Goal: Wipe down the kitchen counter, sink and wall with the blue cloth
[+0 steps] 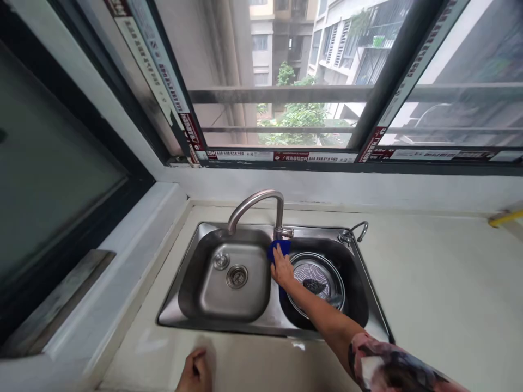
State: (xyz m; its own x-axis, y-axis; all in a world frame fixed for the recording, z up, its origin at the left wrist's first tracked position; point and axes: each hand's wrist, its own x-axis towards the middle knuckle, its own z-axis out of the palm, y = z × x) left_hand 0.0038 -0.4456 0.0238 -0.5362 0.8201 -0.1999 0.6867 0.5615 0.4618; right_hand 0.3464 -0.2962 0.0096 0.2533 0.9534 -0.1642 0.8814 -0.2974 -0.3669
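Note:
My right hand (pixel 281 268) reaches across the right basin and presses a blue cloth (pixel 279 246) onto the sink divider, just at the foot of the faucet (pixel 279 209). Its fingers lie stretched over the cloth, which bunches around them. At the lower edge of the view, my left hand (pixel 195 372) is curled into a loose fist over the counter in front of the sink, and nothing shows in it. The steel double sink (pixel 261 325) has a left basin (pixel 249 302) with a drain and a small round metal strainer piece (pixel 221 261).
In the right basin sits a round perforated metal colander (pixel 340 283) with a dark scrubber-like clump (pixel 314 286) inside. A small curved tap (pixel 363 231) stands at the sink's back right corner. Behind the counter (pixel 441 272) are a sill and window. A yellow pipe (pixel 505 219) is at far right.

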